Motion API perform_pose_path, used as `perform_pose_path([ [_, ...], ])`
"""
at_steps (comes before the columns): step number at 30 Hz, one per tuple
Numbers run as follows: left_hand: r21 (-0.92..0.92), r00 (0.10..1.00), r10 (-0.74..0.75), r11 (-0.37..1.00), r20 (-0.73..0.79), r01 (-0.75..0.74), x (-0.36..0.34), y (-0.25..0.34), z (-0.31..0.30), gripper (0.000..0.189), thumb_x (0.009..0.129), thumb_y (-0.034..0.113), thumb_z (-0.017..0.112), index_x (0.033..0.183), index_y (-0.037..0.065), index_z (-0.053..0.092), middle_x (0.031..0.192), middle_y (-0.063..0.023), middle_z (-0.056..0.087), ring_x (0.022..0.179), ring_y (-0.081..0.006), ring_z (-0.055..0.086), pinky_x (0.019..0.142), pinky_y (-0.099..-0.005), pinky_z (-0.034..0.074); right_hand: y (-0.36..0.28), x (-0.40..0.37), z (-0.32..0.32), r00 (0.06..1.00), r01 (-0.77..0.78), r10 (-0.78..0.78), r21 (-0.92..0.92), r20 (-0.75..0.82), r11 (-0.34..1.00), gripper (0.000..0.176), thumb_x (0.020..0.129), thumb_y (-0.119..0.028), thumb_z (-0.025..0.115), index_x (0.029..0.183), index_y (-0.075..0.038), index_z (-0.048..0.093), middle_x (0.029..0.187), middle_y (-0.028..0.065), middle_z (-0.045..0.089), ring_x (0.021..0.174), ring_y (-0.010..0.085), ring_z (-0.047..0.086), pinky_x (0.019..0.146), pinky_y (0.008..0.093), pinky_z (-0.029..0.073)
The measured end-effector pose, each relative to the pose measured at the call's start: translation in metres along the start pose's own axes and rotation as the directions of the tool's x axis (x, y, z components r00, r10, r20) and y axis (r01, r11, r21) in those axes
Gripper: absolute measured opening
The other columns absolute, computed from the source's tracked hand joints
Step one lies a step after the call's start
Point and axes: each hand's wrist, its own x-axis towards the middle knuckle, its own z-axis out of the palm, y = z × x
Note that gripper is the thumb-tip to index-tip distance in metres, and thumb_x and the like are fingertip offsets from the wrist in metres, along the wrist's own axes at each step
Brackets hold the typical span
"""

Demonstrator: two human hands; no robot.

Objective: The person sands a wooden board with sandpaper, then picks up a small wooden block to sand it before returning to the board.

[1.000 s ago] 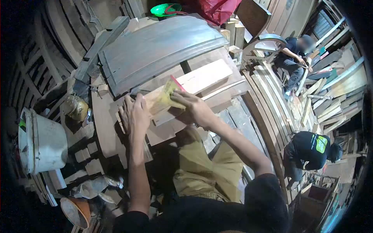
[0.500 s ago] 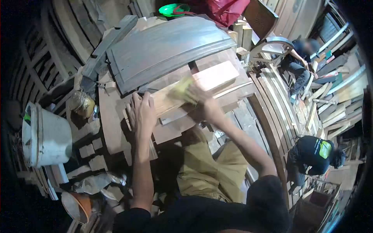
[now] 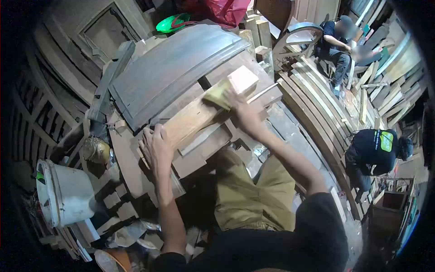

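A pale wooden block (image 3: 192, 117), long and thick, lies at a slant across the bench in front of me. My left hand (image 3: 156, 143) is closed around its near left end, thumb on top. My right hand (image 3: 242, 111) presses a yellow-green piece of sandpaper (image 3: 217, 96) against the block's upper face, toward the far right end. Part of the sandpaper is hidden under my fingers. Directly behind the block rests a grey panel (image 3: 176, 68) with a curved top edge.
A white bucket (image 3: 68, 192) and a jar (image 3: 96, 150) stand at the left. A green bowl (image 3: 170, 23) and a red bag (image 3: 226, 11) are at the back. Long planks (image 3: 312, 104) are stacked on the right. One person (image 3: 337, 43) sits beyond them; another (image 3: 374, 152) bends over nearby.
My right hand and the sandpaper, blurred before, now show more sharply on the block. The whole view has shifted and turned slightly. My left hand keeps its hold on the block's end.
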Motion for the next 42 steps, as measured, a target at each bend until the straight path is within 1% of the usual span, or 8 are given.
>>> perform_pose_path([
  [10,-0.048,1.0,-0.004,0.999,0.026,0.006,-0.001,-0.001,0.002,0.035,0.106,0.031,0.041,0.115,0.008,0.065,0.111,-0.0215,0.056,0.114,-0.0387,0.054,0.102,-0.0532,0.035,0.018,-0.007,0.003,0.996,0.085,-0.074,-0.225,0.058,0.971,0.05,0.096,-0.004,0.042,0.144,-0.009,0.056,0.147,0.0176,0.056,0.134,0.0311,0.055,0.11,0.0447,0.046],
  [12,-0.029,1.0,0.001,1.0,0.019,0.0,0.0,-0.002,0.001,0.036,0.106,0.031,0.041,0.116,0.008,0.065,0.111,-0.0213,0.056,0.113,-0.039,0.054,0.101,-0.0532,0.036,0.001,0.027,-0.031,0.73,-0.665,0.654,0.428,0.2,0.612,0.043,0.098,-0.007,0.047,0.139,-0.005,0.059,0.14,0.0205,0.061,0.132,0.0328,0.057,0.108,0.0442,0.047],
  [16,-0.006,0.999,0.0,1.0,-0.033,-0.001,0.0,0.0,0.003,0.031,0.106,0.029,0.046,0.112,0.006,0.066,0.11,-0.0176,0.057,0.111,-0.0346,0.056,0.1,-0.0491,0.036,0.005,0.018,-0.006,0.984,0.122,-0.134,-0.11,-0.118,0.986,0.033,0.1,-0.017,0.05,0.127,-0.003,0.064,0.112,0.0225,0.071,0.106,0.0329,0.071,0.088,0.0434,0.058],
  [24,0.004,0.99,0.048,0.999,-0.135,-0.048,0.001,-0.005,0.013,0.034,0.108,0.032,0.041,0.108,0.007,0.065,0.101,-0.0153,0.054,0.102,-0.0328,0.057,0.099,-0.0502,0.037,-0.03,0.005,-0.015,0.932,0.356,-0.361,-0.101,-0.031,0.929,0.042,0.108,-0.024,0.036,0.121,0.004,0.065,0.111,0.0197,0.073,0.096,0.0331,0.073,0.087,0.043,0.06],
  [27,-0.024,1.0,-0.012,1.0,0.009,0.012,-0.001,0.005,-0.007,0.035,0.108,0.032,0.04,0.108,0.007,0.065,0.101,-0.0153,0.054,0.104,-0.0328,0.057,0.101,-0.0502,0.037,0.003,0.032,-0.052,0.793,-0.585,0.574,0.52,0.205,0.622,0.035,0.103,-0.011,0.043,0.13,0.002,0.061,0.13,0.022,0.064,0.116,0.0333,0.065,0.095,0.0426,0.055],
  [32,-0.032,0.999,-0.029,0.999,0.034,0.03,0.001,0.006,-0.008,0.032,0.107,0.029,0.043,0.11,0.006,0.065,0.102,-0.0159,0.054,0.101,-0.0334,0.058,0.096,-0.0497,0.039,-0.026,-0.002,-0.016,0.971,0.145,-0.163,0.111,0.178,0.983,0.047,0.093,0.001,0.054,0.139,-0.002,0.061,0.136,0.0192,0.065,0.131,0.0227,0.059,0.116,0.0434,0.04],
  [34,-0.058,1.0,-0.017,0.998,0.025,0.019,0.001,0.003,-0.007,0.03,0.106,0.029,0.045,0.112,0.008,0.065,0.101,-0.0161,0.052,0.101,-0.0353,0.056,0.093,-0.0488,0.039,0.009,0.019,-0.034,0.917,-0.388,0.368,0.547,0.153,0.742,0.042,0.101,-0.003,0.042,0.14,0.001,0.056,0.142,0.0248,0.057,0.14,0.0332,0.05,0.117,0.0444,0.041],
  [42,-0.05,0.999,0.004,0.999,-0.035,-0.006,-0.003,0.007,-0.009,0.026,0.106,0.025,0.048,0.109,0.006,0.065,0.1,-0.0157,0.053,0.098,-0.0321,0.057,0.091,-0.048,0.04,-0.009,0.005,-0.047,0.975,-0.223,0.222,0.198,0.028,0.954,0.05,0.092,0.004,0.051,0.141,-0.002,0.056,0.137,0.0218,0.063,0.131,0.0348,0.059,0.108,0.047,0.048],
])
